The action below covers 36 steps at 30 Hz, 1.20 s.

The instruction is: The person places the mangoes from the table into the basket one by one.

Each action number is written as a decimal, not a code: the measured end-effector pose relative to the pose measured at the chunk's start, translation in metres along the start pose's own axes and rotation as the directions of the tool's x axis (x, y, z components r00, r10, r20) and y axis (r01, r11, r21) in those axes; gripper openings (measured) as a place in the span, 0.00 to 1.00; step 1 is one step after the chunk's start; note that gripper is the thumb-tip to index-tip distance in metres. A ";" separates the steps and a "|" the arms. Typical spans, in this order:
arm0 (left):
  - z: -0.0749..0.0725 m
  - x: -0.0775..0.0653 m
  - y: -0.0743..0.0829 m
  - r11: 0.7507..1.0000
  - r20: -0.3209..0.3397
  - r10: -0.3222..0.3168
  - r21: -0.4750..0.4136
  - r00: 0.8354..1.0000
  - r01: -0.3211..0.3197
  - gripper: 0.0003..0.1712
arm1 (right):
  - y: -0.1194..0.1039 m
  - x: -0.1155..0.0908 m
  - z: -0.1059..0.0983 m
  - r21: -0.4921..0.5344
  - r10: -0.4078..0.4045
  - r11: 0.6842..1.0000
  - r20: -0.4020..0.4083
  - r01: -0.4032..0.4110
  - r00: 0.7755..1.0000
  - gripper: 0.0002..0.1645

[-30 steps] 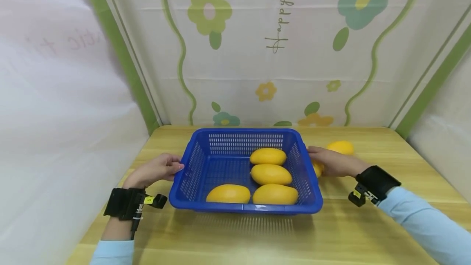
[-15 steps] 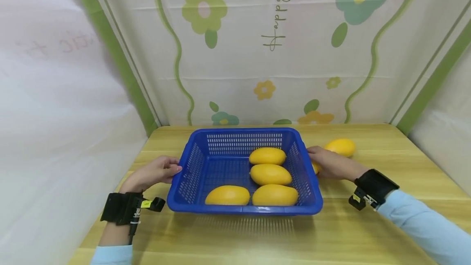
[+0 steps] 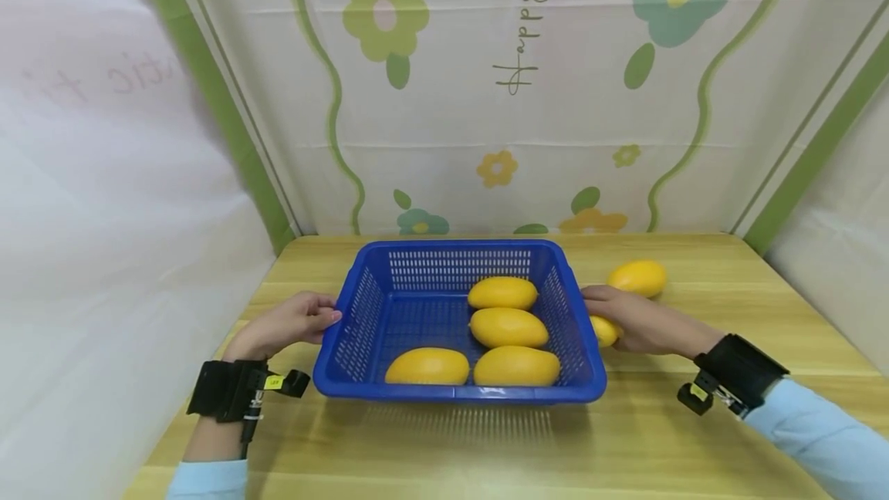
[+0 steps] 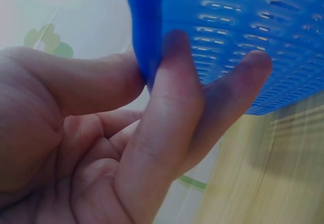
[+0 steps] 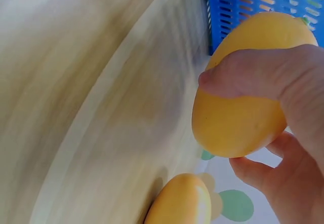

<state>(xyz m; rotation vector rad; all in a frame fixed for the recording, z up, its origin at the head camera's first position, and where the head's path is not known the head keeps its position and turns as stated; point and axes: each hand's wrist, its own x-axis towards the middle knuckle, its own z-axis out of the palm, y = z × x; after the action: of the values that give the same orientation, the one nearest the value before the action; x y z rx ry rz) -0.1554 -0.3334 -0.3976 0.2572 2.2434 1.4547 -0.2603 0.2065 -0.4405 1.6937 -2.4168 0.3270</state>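
A blue plastic basket stands in the middle of the head view, with several yellow mangoes inside, mostly along its right and front. My left hand pinches the left rim; in the left wrist view the thumb and index finger close on the rim's edge. Just outside the right wall, my right hand grips another mango. The thumb lies across this fruit in the right wrist view, and the far fingers are partly hidden behind it.
One loose mango lies on the wooden table behind my right hand. White patterned cloth hangs at the back, and more cloth encloses both sides.
My right hand has shifted slightly right with its mango, and more of that fruit shows beside the basket. The left hand stays on the rim.
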 end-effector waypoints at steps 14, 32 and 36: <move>-0.004 0.003 0.001 0.999 -0.012 -0.025 0.029 1.000 0.025 0.23 | -0.019 -0.009 -0.018 0.039 0.129 0.991 0.016 -0.130 0.991 0.48; -0.002 0.000 0.001 0.999 -0.011 -0.019 0.034 1.000 0.019 0.23 | -0.027 -0.019 -0.052 0.305 0.348 0.890 0.029 -0.340 0.937 0.38; -0.002 0.002 0.001 0.999 -0.019 -0.027 0.042 0.999 0.028 0.23 | -0.028 -0.020 -0.056 0.390 0.370 0.848 0.049 -0.359 0.928 0.35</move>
<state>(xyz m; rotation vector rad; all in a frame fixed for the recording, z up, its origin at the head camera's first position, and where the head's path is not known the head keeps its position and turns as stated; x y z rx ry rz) -0.1578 -0.3340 -0.3968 0.2262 2.2854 1.4017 -0.2263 0.2307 -0.3900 1.3169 -2.7863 0.9416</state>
